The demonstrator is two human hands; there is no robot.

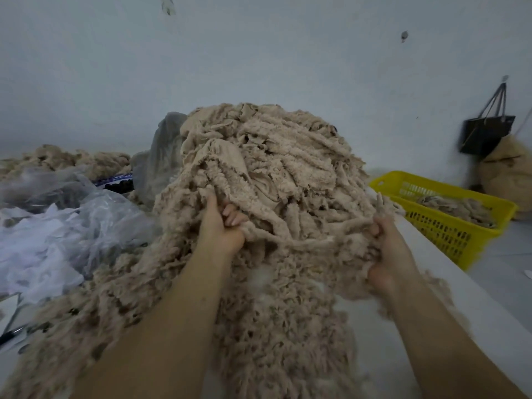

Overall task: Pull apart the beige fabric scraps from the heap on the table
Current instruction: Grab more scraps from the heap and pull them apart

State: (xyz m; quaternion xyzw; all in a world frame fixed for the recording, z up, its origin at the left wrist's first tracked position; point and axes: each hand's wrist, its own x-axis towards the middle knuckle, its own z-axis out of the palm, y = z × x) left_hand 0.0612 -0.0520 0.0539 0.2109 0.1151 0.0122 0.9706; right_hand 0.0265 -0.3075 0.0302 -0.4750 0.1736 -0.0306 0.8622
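Pale blue-grey wall behind, white table (374, 347) below: on it rises a tall heap of beige, frayed fabric scraps (259, 162), spilling toward the camera. Both bare hands grip it, the left hand (223, 226) closed on a bunch at the front, the right hand (385, 249) clenched on strands stretched taut between them. Crumpled clear plastic sheeting (57, 226) lies left; a yellow perforated plastic basket (449, 228) holding scraps stands right, a black bag (486, 133) hanging beyond.
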